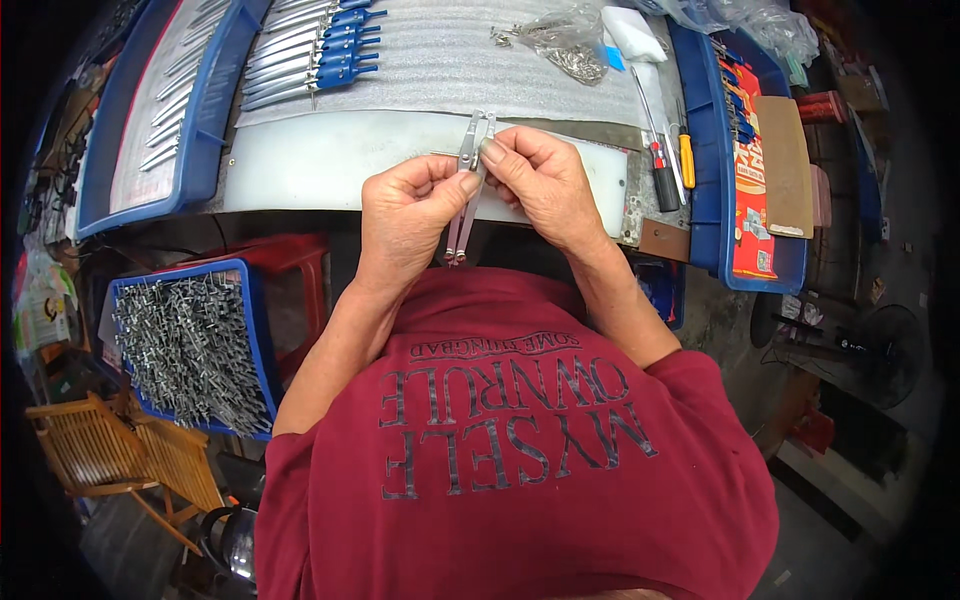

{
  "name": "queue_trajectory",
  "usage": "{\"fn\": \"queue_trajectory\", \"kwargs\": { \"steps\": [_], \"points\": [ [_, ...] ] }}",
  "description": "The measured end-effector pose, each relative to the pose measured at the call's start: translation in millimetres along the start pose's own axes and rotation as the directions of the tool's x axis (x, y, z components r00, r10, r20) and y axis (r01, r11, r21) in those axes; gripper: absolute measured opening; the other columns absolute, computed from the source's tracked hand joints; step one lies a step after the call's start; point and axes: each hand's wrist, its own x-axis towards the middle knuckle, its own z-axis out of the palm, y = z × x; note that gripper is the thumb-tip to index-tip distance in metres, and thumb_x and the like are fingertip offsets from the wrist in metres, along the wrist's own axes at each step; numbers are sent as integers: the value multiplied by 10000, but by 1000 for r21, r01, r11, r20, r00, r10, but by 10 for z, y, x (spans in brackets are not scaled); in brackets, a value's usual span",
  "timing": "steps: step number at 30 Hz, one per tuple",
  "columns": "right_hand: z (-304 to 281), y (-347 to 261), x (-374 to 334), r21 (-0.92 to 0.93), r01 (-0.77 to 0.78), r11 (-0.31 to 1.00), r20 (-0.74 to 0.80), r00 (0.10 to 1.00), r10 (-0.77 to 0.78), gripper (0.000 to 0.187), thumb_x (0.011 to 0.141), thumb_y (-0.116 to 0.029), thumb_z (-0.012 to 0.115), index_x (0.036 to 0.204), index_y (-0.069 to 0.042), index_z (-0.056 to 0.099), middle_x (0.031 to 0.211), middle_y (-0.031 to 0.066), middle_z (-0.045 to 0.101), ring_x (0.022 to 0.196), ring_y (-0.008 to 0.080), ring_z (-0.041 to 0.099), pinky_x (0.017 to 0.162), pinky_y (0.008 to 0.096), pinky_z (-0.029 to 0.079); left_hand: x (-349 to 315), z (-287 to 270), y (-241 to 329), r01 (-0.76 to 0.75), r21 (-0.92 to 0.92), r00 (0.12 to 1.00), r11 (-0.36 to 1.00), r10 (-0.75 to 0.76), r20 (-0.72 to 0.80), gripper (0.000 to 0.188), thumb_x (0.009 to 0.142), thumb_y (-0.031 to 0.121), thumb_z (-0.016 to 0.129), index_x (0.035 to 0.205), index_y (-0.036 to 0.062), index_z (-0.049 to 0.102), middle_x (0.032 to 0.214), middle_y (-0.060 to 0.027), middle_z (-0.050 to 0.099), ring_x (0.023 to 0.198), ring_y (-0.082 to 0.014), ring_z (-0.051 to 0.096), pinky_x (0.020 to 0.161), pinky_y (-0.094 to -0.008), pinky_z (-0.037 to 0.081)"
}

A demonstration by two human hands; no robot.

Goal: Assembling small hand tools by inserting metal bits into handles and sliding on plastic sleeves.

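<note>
In front of my chest, over the near edge of the bench, both hands hold a slim metal piece with two long arms (461, 222). My left hand (405, 215) is closed on it, thumb pressed along its side. My right hand (548, 190) pinches its upper part between thumb and fingers. The narrow ends point away from me over a white board (320, 155), and the lower ends hang near my shirt. Fingers hide its middle. Beyond my left hand lie several blue-handled metal tools (335, 60) in a row on foam sheeting (430, 60).
A clear bag of small metal parts (580, 62) lies at the back. On the right are a black-and-red screwdriver (664, 182), a yellow-handled screwdriver (686, 160) and a blue tray (708, 190). Another blue tray (200, 150) stands left, above a crate (262, 350) of metal parts.
</note>
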Motion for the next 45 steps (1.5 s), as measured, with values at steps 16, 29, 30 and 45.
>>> {"fn": "queue_trajectory", "kwargs": {
  "steps": [16, 29, 30, 45],
  "points": [
    [-20, 5, 38, 7, 38, 999, 13, 999, -38, 206, 824, -229, 530, 730, -46, 541, 573, -45, 447, 494, 17, 372, 432, 154, 292, -8, 9, 16, 19, 17, 1000, 1000, -19, 12, 118, 753, 63, 603, 820, -33, 592, 646, 2, 554, 533, -20, 463, 451, -145, 359],
    [13, -9, 30, 59, -36, 998, 24, 999, 35, 192, 803, -180, 560, 671, -45, 524, 547, -37, 442, 469, 24, 369, 412, 164, 286, -37, 11, 80, 156, -7, 987, 988, -156, 34, 151, 769, 88, 580, 872, -22, 571, 720, -43, 577, 586, -102, 561, 503, -184, 431],
    [10, -3, 30, 52, -35, 998, 23, 999, 34, 190, 803, -180, 560, 675, -44, 527, 547, -36, 444, 469, 25, 370, 413, 163, 287, -41, 18, 96, 156, -7, 987, 988, -156, 35, 151, 769, 88, 580, 872, -22, 571, 720, -43, 577, 586, -102, 561, 503, -184, 431],
    [-2, -44, -10, 35, -17, 999, 38, 999, 16, 184, 805, -185, 561, 695, -40, 531, 554, -34, 454, 477, 21, 380, 415, 162, 290, -48, -17, 86, 231, 17, 969, 973, -231, 88, 144, 774, 98, 572, 857, -20, 567, 701, -51, 579, 574, -108, 562, 507, -200, 447]
  ]
}}
